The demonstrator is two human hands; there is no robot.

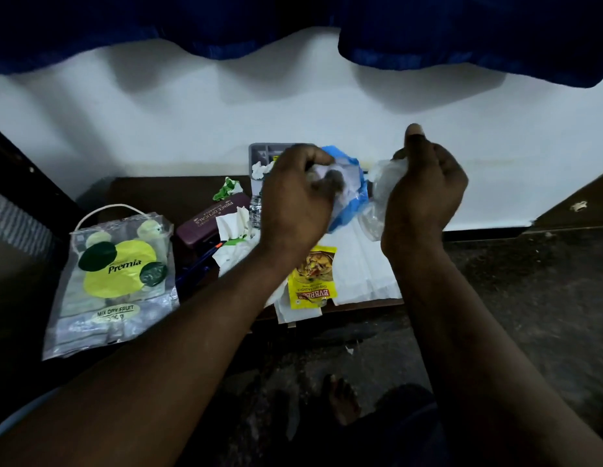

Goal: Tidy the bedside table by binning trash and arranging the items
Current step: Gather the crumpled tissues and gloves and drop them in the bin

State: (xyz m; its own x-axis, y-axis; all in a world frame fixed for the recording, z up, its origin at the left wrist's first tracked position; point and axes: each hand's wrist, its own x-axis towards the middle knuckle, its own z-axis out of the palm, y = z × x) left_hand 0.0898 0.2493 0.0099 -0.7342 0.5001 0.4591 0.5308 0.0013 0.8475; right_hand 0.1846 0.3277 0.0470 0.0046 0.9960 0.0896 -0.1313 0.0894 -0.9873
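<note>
Now | I see left grip (pixel 296 197) curled on blue wrapper (pixel 352 207), blurred | right grip (pixel 424 193) pinching clear bag (pixel 382 187) | tray (pixel 259 151) half hidden.

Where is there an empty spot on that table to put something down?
The one bare patch showing on the bedside table is its back left corner, between the wall, the Premia bag and the spectacle case. Rightward from the case it is crowded: tissues, Everest sachet, white paper.
</note>
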